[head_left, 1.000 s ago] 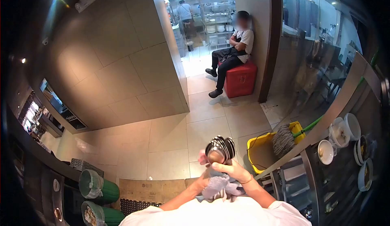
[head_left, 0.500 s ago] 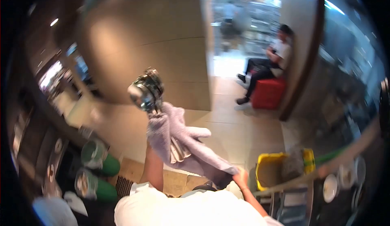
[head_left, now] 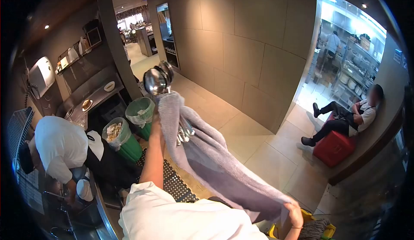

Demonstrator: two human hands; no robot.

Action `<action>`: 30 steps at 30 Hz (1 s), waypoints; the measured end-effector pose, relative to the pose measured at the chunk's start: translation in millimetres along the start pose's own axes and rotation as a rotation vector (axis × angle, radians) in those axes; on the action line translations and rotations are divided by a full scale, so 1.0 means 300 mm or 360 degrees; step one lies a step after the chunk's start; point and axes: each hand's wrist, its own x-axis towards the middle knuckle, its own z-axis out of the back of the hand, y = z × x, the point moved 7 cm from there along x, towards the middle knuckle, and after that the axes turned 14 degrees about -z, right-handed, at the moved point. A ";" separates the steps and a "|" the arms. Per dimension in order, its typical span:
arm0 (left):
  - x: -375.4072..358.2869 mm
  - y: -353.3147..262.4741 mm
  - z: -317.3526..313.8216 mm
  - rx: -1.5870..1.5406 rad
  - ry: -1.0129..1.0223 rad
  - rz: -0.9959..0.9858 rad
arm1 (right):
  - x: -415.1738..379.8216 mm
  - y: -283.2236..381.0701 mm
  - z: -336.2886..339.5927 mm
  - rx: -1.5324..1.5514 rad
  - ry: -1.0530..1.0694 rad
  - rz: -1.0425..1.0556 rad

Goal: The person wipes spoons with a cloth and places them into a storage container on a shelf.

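A bundle of shiny metal spoons [head_left: 156, 81] stands upright in front of me, bowls at the top. My left hand [head_left: 157, 121] grips the bundle through a lilac-grey towel [head_left: 211, 153], which hides its fingers. Below the wrapped part, several spoon handles [head_left: 185, 132] stick out. The towel hangs in a long drape down to the right, where my right hand [head_left: 294, 214] is closed on its far end, low over a yellow mop bucket [head_left: 330, 230].
At left a co-worker [head_left: 60, 145] bends over a sink [head_left: 97, 222]. Two green bins [head_left: 129, 147] with liners stand beside a steel counter [head_left: 97, 97] holding plates. A person sits on a red box [head_left: 334, 147] at right, near a lit kitchen doorway. A perforated mat [head_left: 177, 184] lies on the floor.
My view has turned left, bringing the co-worker and sink into sight. The towel is stretched out longer, with my right hand farther from the spoons. Both hands keep their hold.
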 end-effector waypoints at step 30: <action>-0.480 0.417 -0.328 -0.0612 0.0666 0.1175 | -0.195 -0.006 -0.141 -0.0204 -0.1176 0.0499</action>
